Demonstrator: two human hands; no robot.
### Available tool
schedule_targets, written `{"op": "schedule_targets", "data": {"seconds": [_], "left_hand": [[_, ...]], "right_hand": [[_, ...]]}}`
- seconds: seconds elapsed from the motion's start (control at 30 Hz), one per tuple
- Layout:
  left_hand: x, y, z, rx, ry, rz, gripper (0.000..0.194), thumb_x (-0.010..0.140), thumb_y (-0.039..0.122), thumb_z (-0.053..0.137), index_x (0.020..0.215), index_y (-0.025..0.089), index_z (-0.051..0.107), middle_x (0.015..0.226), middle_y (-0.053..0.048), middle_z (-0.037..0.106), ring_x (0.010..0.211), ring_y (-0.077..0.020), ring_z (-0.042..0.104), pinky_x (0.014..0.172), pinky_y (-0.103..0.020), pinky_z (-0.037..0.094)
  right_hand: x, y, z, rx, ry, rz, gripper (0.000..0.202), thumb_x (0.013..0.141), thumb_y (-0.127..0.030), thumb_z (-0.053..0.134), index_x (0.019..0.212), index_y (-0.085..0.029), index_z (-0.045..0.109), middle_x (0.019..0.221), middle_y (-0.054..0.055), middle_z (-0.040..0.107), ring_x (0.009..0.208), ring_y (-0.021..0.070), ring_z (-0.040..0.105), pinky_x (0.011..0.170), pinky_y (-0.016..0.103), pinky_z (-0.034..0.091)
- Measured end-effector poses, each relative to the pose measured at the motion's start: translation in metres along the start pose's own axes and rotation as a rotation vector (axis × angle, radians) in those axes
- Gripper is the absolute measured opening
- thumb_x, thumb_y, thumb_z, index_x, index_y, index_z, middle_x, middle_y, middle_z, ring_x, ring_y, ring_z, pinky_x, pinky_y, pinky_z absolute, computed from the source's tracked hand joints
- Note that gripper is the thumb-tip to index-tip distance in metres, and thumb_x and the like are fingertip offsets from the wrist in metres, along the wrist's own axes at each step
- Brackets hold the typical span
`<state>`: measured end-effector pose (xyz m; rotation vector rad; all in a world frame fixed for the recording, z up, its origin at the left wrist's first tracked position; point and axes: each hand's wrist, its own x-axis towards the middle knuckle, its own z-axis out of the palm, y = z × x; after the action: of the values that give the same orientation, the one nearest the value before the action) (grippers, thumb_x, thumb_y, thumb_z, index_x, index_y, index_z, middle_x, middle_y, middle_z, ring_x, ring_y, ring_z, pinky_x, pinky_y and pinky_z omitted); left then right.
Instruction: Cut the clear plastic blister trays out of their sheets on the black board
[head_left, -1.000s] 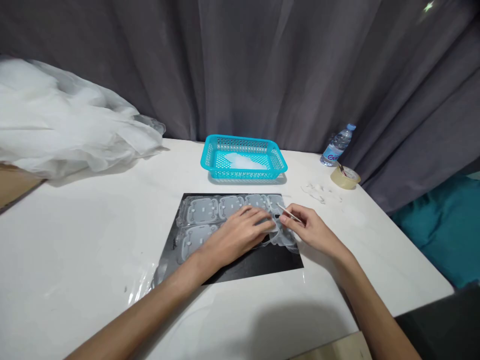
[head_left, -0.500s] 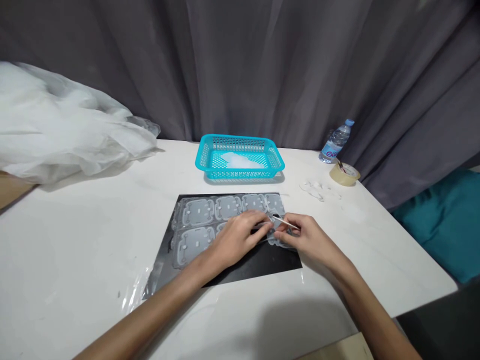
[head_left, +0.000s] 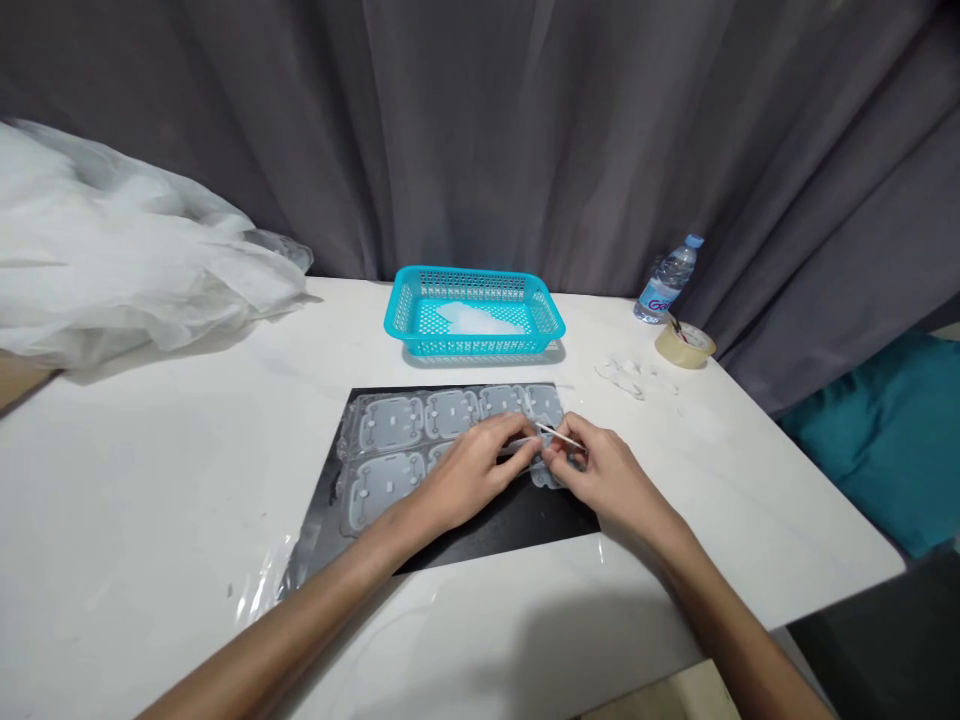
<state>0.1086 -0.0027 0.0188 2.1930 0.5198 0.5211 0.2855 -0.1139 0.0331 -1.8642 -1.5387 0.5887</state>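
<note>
My right hand (head_left: 600,462) pinches a thin white stick (head_left: 559,435) between thumb and fingers. The stick points left, over the right end of a grey plastic sheet of rounded panels (head_left: 390,423), set in two rows. My left hand (head_left: 480,462) lies across the lower row with thumb and forefinger nearly together. Those fingertips almost meet my right hand; what they grip, if anything, is hidden. Beneath the panels is a black rectangular board (head_left: 495,535), with clear film (head_left: 262,590) crumpled at its left edge.
A turquoise basket (head_left: 480,346) with white material (head_left: 480,320) inside stands behind the board. To the right are a water bottle (head_left: 667,283), a tape roll (head_left: 684,348) and white scraps (head_left: 622,378). White bagging (head_left: 135,250) is heaped at left, and a wooden edge (head_left: 667,695) shows in front.
My right hand has shifted slightly, and the white stick lies a little further left and higher. My left hand keeps nearly the same place. The whole view has shifted slightly.
</note>
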Motion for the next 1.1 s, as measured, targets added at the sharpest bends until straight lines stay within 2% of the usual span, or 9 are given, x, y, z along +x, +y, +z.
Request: {"op": "schedule_targets", "data": {"seconds": [0.2, 0.43, 0.57, 0.67, 0.8, 0.9, 1.0, 1.07, 1.1], "left_hand": [[-0.002, 0.004, -0.001, 0.086, 0.029, 0.098, 0.024, 0.109, 0.039, 0.047, 0.107, 0.023, 0.065, 0.107, -0.005, 0.071, 0.099, -0.0228, 0.067, 0.088, -0.034, 0.049], [0.010, -0.009, 0.001, -0.206, 0.160, -0.116, 0.024, 0.099, 0.040, 0.058, 0.087, 0.020, 0.062, 0.079, 0.002, 0.063, 0.076, -0.0167, 0.058, 0.074, -0.028, 0.046], [0.020, -0.030, -0.008, -0.273, 0.370, -0.241, 0.028, 0.099, 0.045, 0.049, 0.087, 0.020, 0.055, 0.080, 0.000, 0.060, 0.074, -0.0163, 0.057, 0.068, -0.028, 0.050], [0.031, -0.045, -0.020, -0.299, 0.438, -0.289, 0.033, 0.098, 0.052, 0.045, 0.087, 0.021, 0.051, 0.081, -0.002, 0.060, 0.074, -0.0182, 0.060, 0.065, -0.029, 0.053], [0.041, -0.051, -0.032, -0.252, 0.334, -0.236, 0.038, 0.089, 0.058, 0.059, 0.084, 0.021, 0.055, 0.079, -0.001, 0.061, 0.069, -0.0173, 0.057, 0.061, -0.028, 0.049], [0.040, -0.044, -0.036, -0.207, 0.168, -0.158, 0.034, 0.095, 0.053, 0.058, 0.101, 0.020, 0.061, 0.077, 0.002, 0.061, 0.063, -0.0149, 0.054, 0.059, -0.026, 0.045], [0.035, -0.032, -0.042, -0.154, 0.039, -0.087, 0.035, 0.096, 0.048, 0.061, 0.121, 0.023, 0.061, 0.087, 0.000, 0.069, 0.073, -0.0177, 0.061, 0.069, -0.028, 0.048], [0.034, -0.027, -0.046, -0.120, -0.031, -0.037, 0.036, 0.091, 0.045, 0.070, 0.121, 0.024, 0.067, 0.106, -0.003, 0.074, 0.093, -0.0221, 0.066, 0.085, -0.032, 0.049], [0.035, -0.025, -0.048, -0.106, -0.062, -0.016, 0.035, 0.089, 0.044, 0.074, 0.118, 0.025, 0.070, 0.114, -0.004, 0.075, 0.102, -0.0241, 0.067, 0.092, -0.033, 0.048]], "right_hand": [[0.000, -0.003, 0.002, -0.097, 0.099, -0.074, 0.009, 0.095, -0.030, 0.058, 0.088, -0.025, 0.057, 0.081, -0.001, 0.069, 0.060, 0.0164, 0.054, 0.063, 0.028, 0.036], [-0.001, -0.008, 0.012, -0.215, 0.071, -0.104, 0.010, 0.089, -0.019, 0.055, 0.081, -0.025, 0.054, 0.072, -0.002, 0.063, 0.062, 0.0172, 0.057, 0.063, 0.028, 0.032], [-0.005, -0.008, 0.003, -0.170, -0.071, -0.128, 0.014, 0.083, -0.016, 0.055, 0.074, -0.025, 0.049, 0.065, -0.004, 0.056, 0.058, 0.0155, 0.050, 0.062, 0.027, 0.031], [-0.008, -0.005, -0.009, -0.133, -0.240, -0.133, 0.016, 0.080, -0.014, 0.054, 0.072, -0.025, 0.046, 0.063, -0.006, 0.052, 0.057, 0.0145, 0.045, 0.060, 0.026, 0.030], [-0.008, -0.001, -0.018, -0.148, -0.297, -0.101, 0.017, 0.081, -0.013, 0.055, 0.072, -0.025, 0.047, 0.062, -0.006, 0.052, 0.057, 0.0144, 0.045, 0.060, 0.026, 0.029], [-0.005, 0.001, -0.017, -0.068, -0.273, -0.077, 0.013, 0.091, -0.025, 0.061, 0.081, -0.025, 0.054, 0.068, -0.006, 0.059, 0.062, 0.0154, 0.052, 0.062, 0.026, 0.034], [0.006, 0.003, -0.008, 0.100, -0.045, -0.040, 0.023, 0.098, -0.045, 0.062, 0.089, -0.025, 0.057, 0.076, -0.003, 0.063, 0.067, 0.0164, 0.056, 0.064, 0.026, 0.039], [0.016, 0.004, 0.002, 0.187, 0.104, -0.040, 0.026, 0.099, -0.049, 0.060, 0.091, -0.024, 0.058, 0.081, -0.001, 0.064, 0.069, 0.0167, 0.058, 0.064, 0.026, 0.041], [0.021, 0.005, 0.007, 0.204, 0.125, -0.058, 0.026, 0.099, -0.049, 0.061, 0.093, -0.023, 0.059, 0.084, 0.000, 0.066, 0.073, 0.0173, 0.060, 0.066, 0.026, 0.043]]}}
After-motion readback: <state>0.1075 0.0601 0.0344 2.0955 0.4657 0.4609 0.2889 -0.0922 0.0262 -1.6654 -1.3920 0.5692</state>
